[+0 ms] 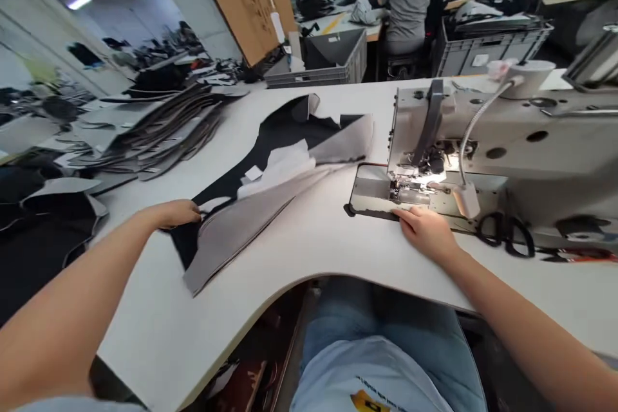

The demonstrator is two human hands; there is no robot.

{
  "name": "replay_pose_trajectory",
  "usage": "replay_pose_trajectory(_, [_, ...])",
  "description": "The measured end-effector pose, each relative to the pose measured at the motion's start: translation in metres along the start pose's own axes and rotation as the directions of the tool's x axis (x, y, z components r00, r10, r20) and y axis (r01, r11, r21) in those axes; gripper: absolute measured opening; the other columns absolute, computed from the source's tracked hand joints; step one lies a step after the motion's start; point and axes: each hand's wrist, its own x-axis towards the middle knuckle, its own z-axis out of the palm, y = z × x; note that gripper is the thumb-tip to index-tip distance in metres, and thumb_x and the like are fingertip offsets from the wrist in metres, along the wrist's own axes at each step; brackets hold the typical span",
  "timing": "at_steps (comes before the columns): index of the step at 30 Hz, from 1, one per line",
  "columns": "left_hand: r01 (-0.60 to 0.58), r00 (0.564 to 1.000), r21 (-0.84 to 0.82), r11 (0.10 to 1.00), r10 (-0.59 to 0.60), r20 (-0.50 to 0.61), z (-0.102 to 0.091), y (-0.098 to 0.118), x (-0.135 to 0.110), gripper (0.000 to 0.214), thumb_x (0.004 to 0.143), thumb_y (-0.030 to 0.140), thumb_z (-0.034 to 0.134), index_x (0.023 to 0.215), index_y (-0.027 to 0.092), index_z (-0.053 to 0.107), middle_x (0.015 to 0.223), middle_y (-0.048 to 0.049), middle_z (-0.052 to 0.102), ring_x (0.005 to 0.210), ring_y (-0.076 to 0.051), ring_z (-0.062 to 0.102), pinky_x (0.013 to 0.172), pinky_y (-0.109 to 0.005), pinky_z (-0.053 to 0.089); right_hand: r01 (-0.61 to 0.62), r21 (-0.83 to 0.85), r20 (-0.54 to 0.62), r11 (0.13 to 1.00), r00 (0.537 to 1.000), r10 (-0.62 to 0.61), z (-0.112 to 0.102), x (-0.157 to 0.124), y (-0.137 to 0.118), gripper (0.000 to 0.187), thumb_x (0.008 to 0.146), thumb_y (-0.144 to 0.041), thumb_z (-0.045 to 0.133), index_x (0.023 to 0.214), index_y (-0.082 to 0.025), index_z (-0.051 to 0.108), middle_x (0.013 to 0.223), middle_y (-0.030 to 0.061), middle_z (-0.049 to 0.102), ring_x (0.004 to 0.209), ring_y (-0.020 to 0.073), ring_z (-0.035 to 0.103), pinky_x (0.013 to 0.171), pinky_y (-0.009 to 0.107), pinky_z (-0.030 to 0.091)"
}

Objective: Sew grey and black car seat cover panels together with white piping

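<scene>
My left hand [176, 212] is closed on the near edge of a pile of black and grey fabric pieces [270, 187] that lies across the white table [309, 251]. A small white label [253, 173] sits among the pieces. My right hand [425, 228] rests flat on the table, fingers stretched out, at the front edge of the metal plate of the sewing machine [502, 141]. It holds nothing. The machine's needle area [410, 190] is lit by a small lamp on a bent arm.
Black scissors [505, 232] lie on the machine bed to the right. A large stack of cut grey and black pieces [154, 135] covers the table's far left. Grey crates [333, 58] and a seated person [410, 0] are behind the table.
</scene>
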Motion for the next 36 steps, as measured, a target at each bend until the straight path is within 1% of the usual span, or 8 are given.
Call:
replay_pose_trajectory(4, [0.066, 0.997, 0.056, 0.996, -0.064, -0.035, -0.017, 0.055, -0.002, 0.040, 0.092, 0.047, 0.039, 0.096, 0.016, 0.064, 0.069, -0.0003, 0.071, 0.055, -0.013, 0.061, 0.047, -0.020, 0.045, 0.099, 0.098, 0.021, 0.990, 0.995, -0.101, 0.005, 0.011, -0.026, 0.035, 0.095, -0.021, 0.041, 0.117, -0.019, 0.069, 0.084, 0.0074, 0.066, 0.080, 0.0225, 0.062, 0.069, 0.035, 0.051])
replay_pose_trajectory(7, [-0.059, 0.905, 0.120, 0.991, 0.002, 0.426, 0.020, 0.144, -0.003, 0.048, 0.086, 0.045, 0.053, 0.124, 0.017, 0.052, 0.122, -0.0135, 0.065, 0.095, -0.025, 0.067, 0.074, -0.032, 0.055, 0.224, 0.176, -0.006, 0.959, 0.974, -0.226, 0.009, 0.020, -0.047, 0.040, 0.093, -0.016, 0.044, 0.129, -0.019, 0.061, 0.099, 0.0103, 0.067, 0.092, 0.0233, 0.062, 0.081, 0.039, 0.055])
replay_pose_trajectory(9, [-0.099, 0.862, 0.179, 0.979, -0.006, 0.506, 0.044, 0.186, -0.007, 0.049, 0.074, 0.035, 0.066, 0.116, 0.013, 0.054, 0.119, -0.0189, 0.063, 0.102, -0.034, 0.063, 0.073, -0.037, 0.054, 0.234, 0.201, -0.041, 0.951, 0.972, -0.231, 0.011, 0.024, -0.056, 0.048, 0.089, -0.012, 0.045, 0.136, -0.018, 0.053, 0.115, 0.0133, 0.063, 0.103, 0.0248, 0.061, 0.090, 0.043, 0.054])
replay_pose_trajectory(18, [-0.213, 0.753, -0.014, 0.977, 0.173, 0.635, 0.044, 0.231, 0.000, 0.027, 0.075, 0.020, 0.047, 0.102, 0.020, 0.048, 0.084, -0.0082, 0.068, 0.079, -0.031, 0.068, 0.062, -0.036, 0.046, 0.331, 0.081, -0.183, 0.940, 0.932, -0.313, 0.020, 0.049, -0.071, 0.062, 0.088, -0.026, 0.060, 0.145, -0.015, 0.041, 0.154, 0.0241, 0.029, 0.144, 0.0369, 0.026, 0.111, 0.060, 0.032])
replay_pose_trajectory(23, [-0.353, 0.462, -0.308, 0.884, 0.451, 0.764, 0.037, 0.285, 0.027, 0.013, 0.081, 0.034, 0.051, 0.080, 0.021, 0.055, 0.074, -0.0028, 0.066, 0.063, -0.021, 0.061, 0.053, -0.030, 0.040, 0.428, 0.080, -0.124, 0.900, 0.900, -0.417, 0.030, 0.048, -0.068, 0.044, 0.097, -0.017, 0.044, 0.140, -0.012, 0.047, 0.146, 0.0163, 0.047, 0.137, 0.0265, 0.042, 0.111, 0.045, 0.038])
replay_pose_trajectory(29, [-0.578, 0.738, -0.207, 0.789, 0.614, 0.280, 0.080, 0.299, 0.080, 0.030, 0.091, 0.026, 0.036, 0.096, 0.017, 0.065, 0.109, -0.0116, 0.067, 0.104, -0.029, 0.059, 0.084, -0.043, 0.046, 0.334, 0.062, 0.035, 0.941, 0.941, -0.336, 0.029, 0.038, -0.065, 0.026, 0.096, -0.017, 0.045, 0.086, -0.012, 0.068, 0.091, 0.0110, 0.070, 0.096, 0.0235, 0.062, 0.092, 0.039, 0.048])
replay_pose_trajectory(33, [-0.440, 0.872, -0.318, 0.840, 0.484, 0.070, 0.126, 0.273, 0.090, 0.042, 0.089, 0.026, 0.037, 0.125, 0.016, 0.058, 0.140, -0.0119, 0.052, 0.128, -0.030, 0.047, 0.103, -0.050, 0.039, 0.206, 0.022, -0.098, 0.978, 0.974, -0.203, 0.025, 0.040, -0.061, 0.025, 0.096, -0.034, 0.051, 0.091, -0.014, 0.066, 0.094, 0.0115, 0.066, 0.089, 0.0238, 0.059, 0.075, 0.036, 0.049])
replay_pose_trajectory(36, [-0.338, 0.899, -0.546, 0.766, 0.435, 0.054, 0.143, 0.256, 0.090, 0.053, 0.089, 0.024, 0.032, 0.139, 0.011, 0.043, 0.147, -0.0133, 0.045, 0.136, -0.023, 0.041, 0.113, -0.043, 0.034, 0.300, -0.056, -0.235, 0.952, 0.923, -0.304, 0.026, 0.053, -0.053, 0.024, 0.097, -0.023, 0.048, 0.117, -0.018, 0.061, 0.121, 0.0134, 0.061, 0.113, 0.0264, 0.054, 0.092, 0.042, 0.045])
